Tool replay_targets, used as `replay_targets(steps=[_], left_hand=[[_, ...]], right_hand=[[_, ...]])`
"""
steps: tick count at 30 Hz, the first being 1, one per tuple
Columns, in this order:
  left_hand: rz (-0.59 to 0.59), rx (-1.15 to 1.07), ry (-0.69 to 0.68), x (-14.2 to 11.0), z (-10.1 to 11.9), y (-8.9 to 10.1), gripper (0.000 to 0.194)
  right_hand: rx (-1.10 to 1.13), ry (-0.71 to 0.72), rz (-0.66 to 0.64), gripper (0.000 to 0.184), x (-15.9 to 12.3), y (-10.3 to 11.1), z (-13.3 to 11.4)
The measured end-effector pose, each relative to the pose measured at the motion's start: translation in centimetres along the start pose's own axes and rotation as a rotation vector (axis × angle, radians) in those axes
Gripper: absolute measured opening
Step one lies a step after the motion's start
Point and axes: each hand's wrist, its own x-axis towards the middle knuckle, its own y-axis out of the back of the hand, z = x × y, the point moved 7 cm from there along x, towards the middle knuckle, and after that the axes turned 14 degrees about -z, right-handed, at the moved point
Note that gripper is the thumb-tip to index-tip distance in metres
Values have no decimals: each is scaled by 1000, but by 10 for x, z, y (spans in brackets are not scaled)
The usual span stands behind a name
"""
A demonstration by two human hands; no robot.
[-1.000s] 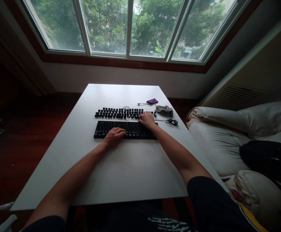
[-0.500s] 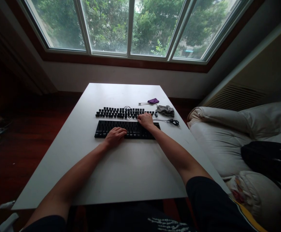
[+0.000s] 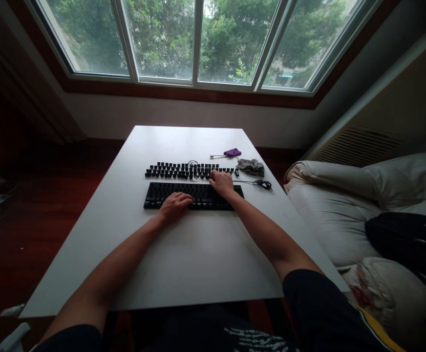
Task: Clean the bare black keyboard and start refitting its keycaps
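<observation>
A black keyboard (image 3: 154,195) lies on the white table (image 3: 213,254). My left hand (image 3: 175,205) rests over its front edge, fingers bent together on the lower keys. Just behind the keyboard, loose black keycaps (image 3: 169,170) stand in several rows. My right hand (image 3: 222,183) reaches across the back right of the keyboard, its fingers pinched together at the nearest row of keycaps. Whatever is between those fingertips is too small to make out. A thin wire ring (image 3: 193,162) lies among the keycaps.
Right of the keycaps lie a grey cloth (image 3: 251,166), a purple cloth pouch (image 3: 232,152) with a thin stick (image 3: 216,157) beside it, and a coiled cable (image 3: 263,184). A pale sofa (image 3: 330,215) with a black bag (image 3: 407,237) borders the table's right side.
Almost nothing differs. My right hand has shifted very slightly at the keycap row, while my left hand stays on the keyboard.
</observation>
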Motion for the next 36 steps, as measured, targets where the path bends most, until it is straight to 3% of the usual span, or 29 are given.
replay_targets(steps=[6,11,15,19,27,36], left_hand=[[-12,-16,3,2,-1,-1,26],[-26,-37,29,3,-2,-2,24],[-28,-33,36,4,-2,-4,24],[-32,-16,36,4,-2,-6,24],[-45,-14,34,3,-3,-7,24],[-42,-21,20,2,-2,-5,25]], right_hand=[[183,51,101,8,-37,16,47],[267,79,54,12,-72,16,78],[341,110,-63,16,-96,12,81],[388,40,-136,15,-108,7,81],[330,-20,-108,13,-107,-2,75],[290,-46,14,14,-117,-1,69]])
